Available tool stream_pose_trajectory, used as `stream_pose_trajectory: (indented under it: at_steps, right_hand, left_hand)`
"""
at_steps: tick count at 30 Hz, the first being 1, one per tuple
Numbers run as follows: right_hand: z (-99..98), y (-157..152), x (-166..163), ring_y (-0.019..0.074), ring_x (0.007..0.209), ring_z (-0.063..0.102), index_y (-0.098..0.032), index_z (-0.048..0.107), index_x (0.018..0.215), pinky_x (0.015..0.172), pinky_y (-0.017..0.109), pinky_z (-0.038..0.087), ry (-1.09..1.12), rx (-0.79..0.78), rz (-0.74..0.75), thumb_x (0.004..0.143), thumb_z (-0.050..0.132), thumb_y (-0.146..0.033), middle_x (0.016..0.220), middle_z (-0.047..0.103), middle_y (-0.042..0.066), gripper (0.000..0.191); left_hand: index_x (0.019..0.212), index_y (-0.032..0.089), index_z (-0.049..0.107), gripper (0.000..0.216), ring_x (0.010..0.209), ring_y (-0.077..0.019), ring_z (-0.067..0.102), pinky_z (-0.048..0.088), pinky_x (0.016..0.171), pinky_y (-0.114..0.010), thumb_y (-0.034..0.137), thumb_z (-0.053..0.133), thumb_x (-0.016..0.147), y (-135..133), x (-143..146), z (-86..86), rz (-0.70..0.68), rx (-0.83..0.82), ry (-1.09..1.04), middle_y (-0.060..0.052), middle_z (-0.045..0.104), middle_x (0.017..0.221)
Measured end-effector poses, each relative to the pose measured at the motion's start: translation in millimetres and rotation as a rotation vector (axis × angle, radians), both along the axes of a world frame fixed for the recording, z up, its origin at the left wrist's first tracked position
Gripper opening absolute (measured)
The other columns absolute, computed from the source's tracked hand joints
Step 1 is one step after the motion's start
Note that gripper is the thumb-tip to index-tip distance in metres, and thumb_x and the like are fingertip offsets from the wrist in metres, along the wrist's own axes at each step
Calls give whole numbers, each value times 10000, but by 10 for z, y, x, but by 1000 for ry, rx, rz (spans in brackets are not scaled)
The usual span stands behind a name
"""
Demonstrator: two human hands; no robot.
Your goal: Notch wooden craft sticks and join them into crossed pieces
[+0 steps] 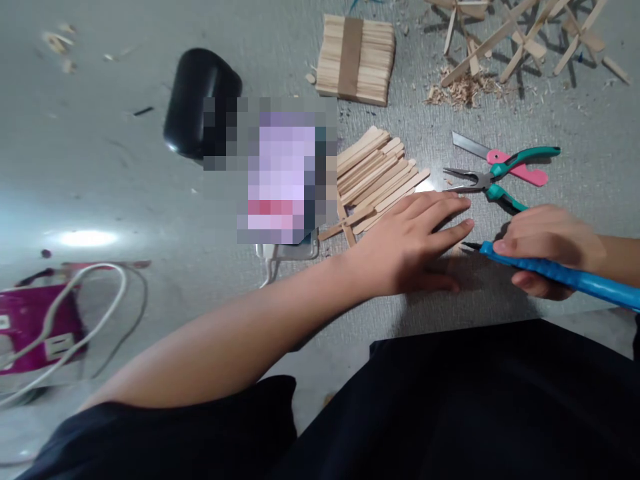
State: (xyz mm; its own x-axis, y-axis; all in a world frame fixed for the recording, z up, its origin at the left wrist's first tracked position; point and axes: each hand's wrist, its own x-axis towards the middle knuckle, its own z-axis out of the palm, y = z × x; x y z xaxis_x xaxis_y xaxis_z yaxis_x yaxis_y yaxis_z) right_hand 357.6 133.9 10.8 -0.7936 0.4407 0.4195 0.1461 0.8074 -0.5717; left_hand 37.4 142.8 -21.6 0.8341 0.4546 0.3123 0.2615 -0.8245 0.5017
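Your right hand (pixel 545 247) is closed around a blue tool (pixel 575 275), thumb pressed along its ridged plastic body. Its long axis slants from 4 o'clock at the tail to 10 o'clock at the dark, narrow tip. Your left hand (pixel 407 240), at 9 o'clock from the grip, is the nearer to that tip: fingers extended and spread, nothing visibly held, though you cannot tell what its palm covers. The tip stops just short of those fingers. At 10 to 11 o'clock, the pliers (pixel 483 180) lie spread, steel jaws and green-and-black handles, across the glossy pink-handled blade (pixel 523 167). Between 9 and 10, flat, round-ended wooden sticks (pixel 380 177) fan out; at 10, a paper-banded bundle (pixel 380 60). Curly shavings (pixel 465 90) sit at 11, spiky crossed-stick pieces (pixel 524 43) at 12, on the grey, streaky table (pixel 280 40).
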Motion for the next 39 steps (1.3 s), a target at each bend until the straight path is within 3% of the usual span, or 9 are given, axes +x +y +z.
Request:
stream_pose_trajectory:
  at_steps: [8,23,31,39]
  right_hand:
    - [18,27,-60,192,565,645,-261,662,1305,553,360,498,13,2,15,1155,622,-388,754,677,-42,200]
    - [-24,16,-79,224,591,673,-254,665,1358,587,380,529,-12,-40,56,1159,635,-352,763,705,-35,224]
    - [-22,27,-54,208,601,672,-240,630,1395,609,356,515,-55,79,77,1165,620,-319,777,704,-48,244]
    - [9,22,-62,207,592,666,-240,622,1402,602,351,502,-52,59,83,1153,634,-299,774,686,-55,256]
  left_hand:
    - [1677,210,583,882,1667,-438,613,552,1344,-676,689,911,1013,7,6,4,5,8,11,-272,630,1773]
    - [1673,261,581,878,1690,-432,590,531,1358,-667,708,920,998,13,10,-8,13,-13,26,-234,618,1794]
    - [1634,208,599,895,1660,-443,619,550,1352,-640,732,923,985,17,16,5,11,37,24,-248,635,1768]
    - [1669,240,595,902,1688,-435,589,532,1364,-665,718,930,982,11,16,-10,15,-6,24,-241,624,1786]
